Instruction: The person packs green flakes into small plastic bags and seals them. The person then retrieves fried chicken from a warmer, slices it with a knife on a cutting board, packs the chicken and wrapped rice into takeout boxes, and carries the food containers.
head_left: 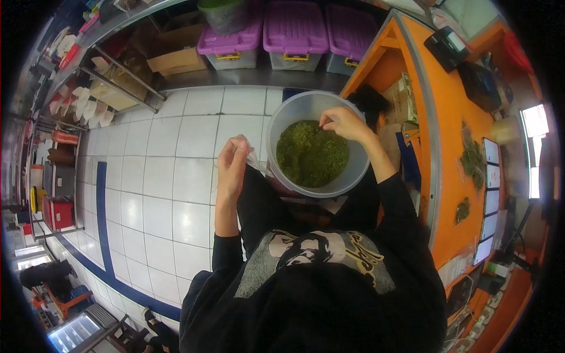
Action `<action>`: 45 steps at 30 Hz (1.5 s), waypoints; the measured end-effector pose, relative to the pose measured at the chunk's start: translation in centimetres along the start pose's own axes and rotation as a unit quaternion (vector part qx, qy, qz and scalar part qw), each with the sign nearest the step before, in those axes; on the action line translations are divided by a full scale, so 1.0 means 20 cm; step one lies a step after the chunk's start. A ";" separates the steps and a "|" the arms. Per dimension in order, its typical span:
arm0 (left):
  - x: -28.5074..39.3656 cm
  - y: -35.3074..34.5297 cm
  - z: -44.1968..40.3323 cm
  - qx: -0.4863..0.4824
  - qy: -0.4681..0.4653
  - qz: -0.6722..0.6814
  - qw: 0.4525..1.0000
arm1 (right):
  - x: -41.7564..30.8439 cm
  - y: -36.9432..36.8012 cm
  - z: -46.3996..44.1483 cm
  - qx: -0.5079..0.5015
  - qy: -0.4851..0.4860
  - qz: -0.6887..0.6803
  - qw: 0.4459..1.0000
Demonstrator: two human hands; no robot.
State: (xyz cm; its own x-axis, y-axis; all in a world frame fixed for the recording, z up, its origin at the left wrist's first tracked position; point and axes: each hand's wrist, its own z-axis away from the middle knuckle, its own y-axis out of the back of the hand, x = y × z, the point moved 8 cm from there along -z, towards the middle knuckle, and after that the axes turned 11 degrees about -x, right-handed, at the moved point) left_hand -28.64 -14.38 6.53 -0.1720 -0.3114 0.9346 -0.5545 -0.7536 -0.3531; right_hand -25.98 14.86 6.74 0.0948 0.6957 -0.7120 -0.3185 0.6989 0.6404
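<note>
Picking at the green shreds (309, 159) inside the white bucket (272, 144) seems the present step. The right hand (346, 123) pinches narrowly above them; whether it holds something, I cannot tell. The left hand (233, 162) curls beside whitish plastic (253, 159), its hold unclear. The next move probably calls for light fingertips.

- Mottled light and dark green: the shredded leaves (315, 165) just below the right fingers (331, 119)
- Cloudy, translucent white: the bucket (303, 106) around those leaves
- Purple: box lids (295, 35) beyond the right fingers, with yellow latches (295, 57)
- Orange: the table (450, 165) right of them
- White with a grey grid: tiles (191, 138) left of the left fingers (236, 142); dark blue stripe (103, 217) farther left
- Black: the shirt (318, 317) nearer than both, printed grey, white and gold
</note>
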 end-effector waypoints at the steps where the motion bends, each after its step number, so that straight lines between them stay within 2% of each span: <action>1: 0.05 -0.06 -0.01 0.011 -0.017 -0.033 0.999 | -0.01 0.03 0.02 0.015 0.012 -0.020 1.000; 3: 0.08 -0.13 -0.05 0.019 -0.035 -0.066 0.997 | -0.05 0.08 0.07 0.033 0.020 -0.017 0.999; 5: 0.13 -0.23 -0.07 -0.016 -0.110 -0.093 0.990 | -0.07 0.14 0.11 0.050 0.029 -0.013 0.998; 7: 0.11 -0.32 -0.11 -0.027 -0.119 -0.080 0.989 | -0.09 0.21 0.15 0.080 0.042 -0.037 0.995; 9: 0.16 -0.44 -0.13 -0.036 -0.149 -0.183 0.971 | -0.11 0.28 0.20 0.103 0.041 -0.043 0.993; 10: 0.14 -0.48 -0.16 -0.072 -0.137 -0.258 0.954 | -0.13 0.32 0.22 0.119 0.043 -0.033 0.991; 11: 0.12 -0.50 -0.18 -0.075 -0.138 -0.257 0.954 | -0.15 0.36 0.25 0.134 0.045 -0.024 0.990; 13: 0.11 -0.63 -0.20 -0.100 -0.197 -0.373 0.901 | -0.21 0.42 0.29 0.142 0.051 -0.010 0.989; 15: 0.02 -0.67 -0.25 -0.125 -0.208 -0.378 0.894 | -0.32 0.46 0.33 0.167 0.066 0.085 0.980; 16: -0.01 -0.69 -0.26 -0.125 -0.210 -0.397 0.885 | -0.37 0.46 0.34 0.170 0.064 0.085 0.980; 18: -0.02 -0.72 -0.28 -0.128 -0.213 -0.413 0.876 | -0.54 0.41 0.37 0.201 0.070 0.261 0.941; 20: -0.03 -0.74 -0.30 -0.101 -0.196 -0.502 0.836 | -0.61 0.32 0.35 0.208 0.073 0.308 0.926; 21: -0.04 -0.75 -0.31 -0.102 -0.197 -0.502 0.836 | -0.64 0.28 0.34 0.211 0.079 0.354 0.908; 23: -0.08 -0.73 -0.34 -0.105 -0.191 -0.422 0.880 | -0.67 0.22 0.36 0.233 0.107 0.381 0.888; 26: -0.08 -0.71 -0.35 -0.090 -0.208 -0.421 0.879 | -0.73 0.23 0.43 0.291 0.142 0.379 0.867; 27: -0.08 -0.70 -0.35 -0.089 -0.207 -0.421 0.879 | -0.71 0.26 0.47 0.304 0.111 0.367 0.872; 29: 0.01 -0.71 -0.31 -0.073 -0.296 -0.370 0.877 | -0.67 0.28 0.51 0.318 0.077 0.355 0.876; 31: 0.02 -0.72 -0.30 -0.071 -0.314 -0.360 0.876 | -0.60 0.28 0.54 0.361 0.028 0.311 0.879; 32: 0.04 -0.71 -0.30 -0.066 -0.332 -0.350 0.874 | -0.61 0.25 0.55 0.361 0.030 0.312 0.878; 34: 0.03 -0.73 -0.30 -0.057 -0.347 -0.330 0.876 | -0.58 0.21 0.52 0.357 0.051 0.193 0.912; 35: 0.03 -0.73 -0.30 -0.050 -0.353 -0.310 0.881 | -0.56 0.17 0.49 0.334 0.080 0.128 0.931; 37: 0.02 -0.74 -0.32 -0.059 -0.360 -0.324 0.873 | -0.53 0.07 0.42 0.246 0.076 0.088 0.962; 39: 0.01 -0.74 -0.35 -0.069 -0.363 -0.337 0.866 | -0.47 0.07 0.38 0.227 0.082 0.045 0.969; 45: -0.10 -0.74 -0.48 -0.149 -0.262 -0.355 0.885 | -0.27 0.10 0.24 0.123 0.068 -0.066 0.988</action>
State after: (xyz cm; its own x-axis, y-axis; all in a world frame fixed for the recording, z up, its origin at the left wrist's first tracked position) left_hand -27.90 2.85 10.27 0.6640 -0.1052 0.7403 -0.5750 -0.7046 0.4157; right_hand -22.63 13.27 13.35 -0.0127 0.5788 -0.8154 -0.0722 0.8128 0.5781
